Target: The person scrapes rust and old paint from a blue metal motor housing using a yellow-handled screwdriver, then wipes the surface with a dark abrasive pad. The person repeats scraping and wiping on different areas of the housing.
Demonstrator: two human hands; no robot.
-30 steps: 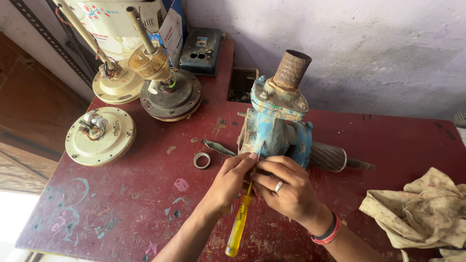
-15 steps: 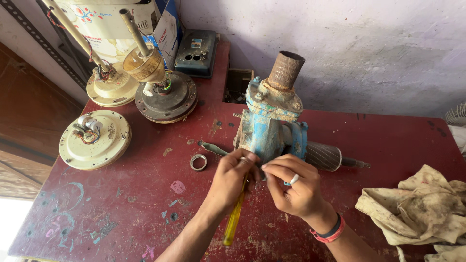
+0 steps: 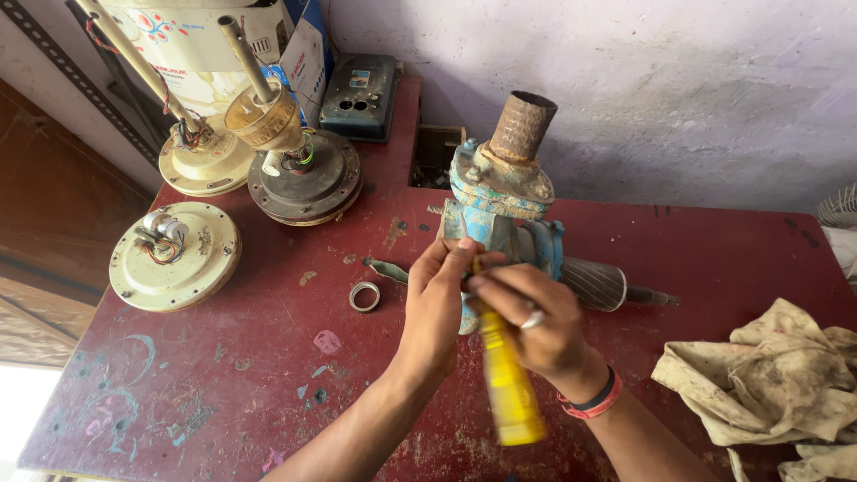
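Yellow-handled screwdriver (image 3: 506,384) now lifted, handle swung up toward camera, blurred; half second ago it lay lower against pump. Left hand (image 3: 437,308) and right hand (image 3: 536,326) both closed on its shaft, tip at blue pump body (image 3: 500,210) mid-surface. Metal ring (image 3: 363,296) unmoved, left of hands.

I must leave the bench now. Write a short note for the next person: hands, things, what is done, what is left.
Left hand: at the blue pump, fingers by the screwdriver's upper end.
Right hand: grips the yellow screwdriver, tip hidden at the pump.
Pump stands on the red table; metal ring lies left of it, rag on the right.
Done: cannot tell.
Left: work at the pump is in progress.
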